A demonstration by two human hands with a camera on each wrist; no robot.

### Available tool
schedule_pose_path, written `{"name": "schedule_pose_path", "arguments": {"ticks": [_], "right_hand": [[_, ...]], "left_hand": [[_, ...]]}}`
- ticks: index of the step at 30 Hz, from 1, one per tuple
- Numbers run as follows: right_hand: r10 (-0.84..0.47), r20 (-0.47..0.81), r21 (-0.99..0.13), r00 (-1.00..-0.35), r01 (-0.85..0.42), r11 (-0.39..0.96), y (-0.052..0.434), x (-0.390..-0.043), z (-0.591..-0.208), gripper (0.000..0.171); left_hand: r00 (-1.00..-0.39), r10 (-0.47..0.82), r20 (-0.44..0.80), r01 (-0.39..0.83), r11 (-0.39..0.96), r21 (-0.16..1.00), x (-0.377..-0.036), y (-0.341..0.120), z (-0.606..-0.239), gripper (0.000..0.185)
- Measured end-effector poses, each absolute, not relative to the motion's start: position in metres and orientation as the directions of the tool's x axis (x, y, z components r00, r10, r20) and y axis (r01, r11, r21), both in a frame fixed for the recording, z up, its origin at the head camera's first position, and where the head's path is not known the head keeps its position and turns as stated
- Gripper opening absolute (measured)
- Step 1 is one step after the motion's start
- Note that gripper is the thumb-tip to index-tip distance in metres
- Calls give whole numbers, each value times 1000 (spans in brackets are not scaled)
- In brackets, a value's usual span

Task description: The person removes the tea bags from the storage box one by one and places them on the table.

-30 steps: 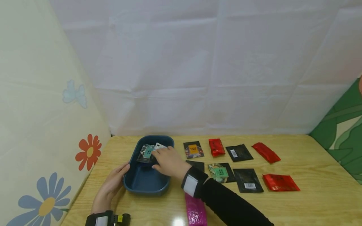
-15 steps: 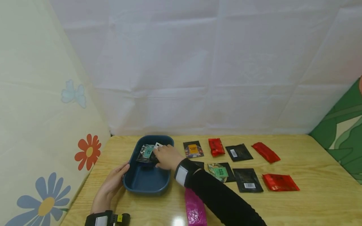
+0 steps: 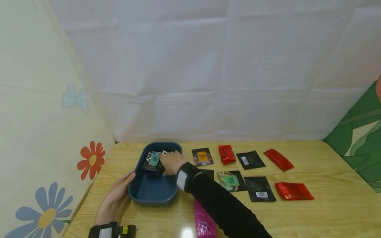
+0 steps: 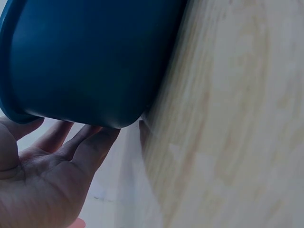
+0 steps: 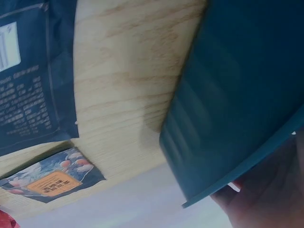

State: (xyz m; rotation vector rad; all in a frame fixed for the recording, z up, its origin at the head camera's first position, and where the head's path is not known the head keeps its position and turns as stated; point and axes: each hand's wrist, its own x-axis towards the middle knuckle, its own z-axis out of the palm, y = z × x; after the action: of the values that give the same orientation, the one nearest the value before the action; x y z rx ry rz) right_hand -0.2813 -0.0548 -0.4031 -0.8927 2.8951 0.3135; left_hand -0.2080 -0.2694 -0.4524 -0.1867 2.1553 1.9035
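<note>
Blue tray (image 3: 140, 190) at the table's (image 3: 327, 211) left end, long axis running near-to-far. Left hand (image 3: 117, 193) flat and relaxed against its near-left wall. Right hand (image 3: 170, 162) inside the far end on the packets (image 3: 152, 160); can't tell if it's gripping.

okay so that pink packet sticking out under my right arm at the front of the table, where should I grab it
Pinch the pink packet by its near end, coming in from the table's front edge. It lies flat and lengthwise toward you, and its far end runs under the right sleeve, so the near end seems the freest part.
</note>
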Motion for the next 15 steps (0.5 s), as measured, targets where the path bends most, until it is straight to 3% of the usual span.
{"name": "schedule_pose_path", "arguments": {"ticks": [8, 15], "right_hand": [[-527, -147, 223, -837, -547, 807, -59, -284, -406, 74], [-515, -134, 193, -847, -532, 825, -60, -284, -405, 49]], "left_hand": [[-960, 60, -273, -264, 129, 956, -209, -269, -454, 61], [-963, 69, -262, -253, 121, 960, -208, -270, -455, 61]]}}
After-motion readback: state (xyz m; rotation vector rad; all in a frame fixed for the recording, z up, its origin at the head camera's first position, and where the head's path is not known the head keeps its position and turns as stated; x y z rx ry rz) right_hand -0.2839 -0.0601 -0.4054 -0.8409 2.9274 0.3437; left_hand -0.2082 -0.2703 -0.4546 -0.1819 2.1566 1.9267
